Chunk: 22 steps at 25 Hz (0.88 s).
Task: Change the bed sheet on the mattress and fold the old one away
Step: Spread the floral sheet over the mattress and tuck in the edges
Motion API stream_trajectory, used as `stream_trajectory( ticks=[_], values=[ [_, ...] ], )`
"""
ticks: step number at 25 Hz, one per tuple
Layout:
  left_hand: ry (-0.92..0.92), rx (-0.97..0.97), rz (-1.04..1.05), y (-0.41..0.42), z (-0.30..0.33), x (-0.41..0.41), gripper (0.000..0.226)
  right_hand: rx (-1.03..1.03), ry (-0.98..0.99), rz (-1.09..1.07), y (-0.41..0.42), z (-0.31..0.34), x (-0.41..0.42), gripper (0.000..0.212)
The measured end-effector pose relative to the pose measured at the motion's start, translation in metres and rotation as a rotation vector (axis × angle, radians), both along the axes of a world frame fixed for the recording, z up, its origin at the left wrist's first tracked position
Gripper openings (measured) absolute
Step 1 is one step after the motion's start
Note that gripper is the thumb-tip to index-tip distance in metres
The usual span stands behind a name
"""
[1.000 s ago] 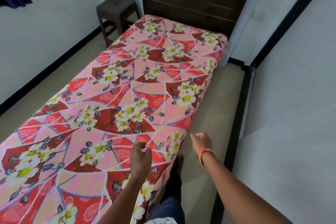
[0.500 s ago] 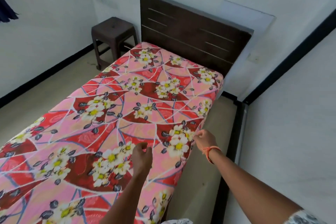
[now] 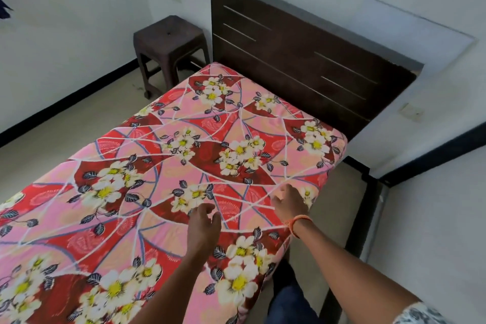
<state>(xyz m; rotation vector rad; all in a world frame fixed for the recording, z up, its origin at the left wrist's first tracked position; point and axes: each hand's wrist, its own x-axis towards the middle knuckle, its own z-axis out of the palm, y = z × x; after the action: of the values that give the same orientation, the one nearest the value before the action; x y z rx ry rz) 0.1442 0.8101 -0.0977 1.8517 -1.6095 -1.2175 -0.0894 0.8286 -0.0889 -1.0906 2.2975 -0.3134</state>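
A floral sheet (image 3: 163, 192) covers the mattress across the frame's centre and lower left, below the dark headboard (image 3: 302, 60). Left hand (image 3: 203, 223) and right hand (image 3: 290, 204), both grips released, reach over its right edge.

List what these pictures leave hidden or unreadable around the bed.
All in the head view:
- Foot of the floral sheet: cut off by the left and bottom edges.
- Mattress under it: fully covered by the sheet.
- Left hand and right hand: seen from behind, so contact with the sheet is unclear.
- Wall switch: too small.
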Motion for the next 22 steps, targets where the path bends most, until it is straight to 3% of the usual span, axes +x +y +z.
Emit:
stream_trajectory(
  ticks=[6, 13, 15, 18, 20, 22],
  values=[
    [-0.268, -0.101, -0.046, -0.127, -0.09, -0.154, 0.027, -0.146, 0.109, 0.455, -0.175, -0.106, -0.095, 0.047],
    [-0.494, -0.182, -0.43, -0.242, -0.232, -0.32, 0.061, -0.172, 0.299, 0.949, -0.301, -0.267, -0.244, 0.063],
    [-0.574, -0.183, -0.495, -0.242, -0.256, -0.343, 0.071, -0.19, 0.428, 0.897, -0.316, -0.285, -0.306, 0.073],
    [-0.626, -0.165, -0.465, -0.232, -0.264, -0.36, 0.076, -0.074, 0.484, 0.515, -0.346, -0.275, -0.381, 0.083],
    [-0.627, -0.132, -0.471, -0.229, -0.26, -0.361, 0.076, -0.002, 0.47, 0.263, -0.353, -0.259, -0.389, 0.079],
    [-0.654, -0.158, -0.481, -0.23, -0.26, -0.356, 0.077, 0.032, 0.347, 0.165, -0.361, -0.257, -0.371, 0.06]
  ],
)
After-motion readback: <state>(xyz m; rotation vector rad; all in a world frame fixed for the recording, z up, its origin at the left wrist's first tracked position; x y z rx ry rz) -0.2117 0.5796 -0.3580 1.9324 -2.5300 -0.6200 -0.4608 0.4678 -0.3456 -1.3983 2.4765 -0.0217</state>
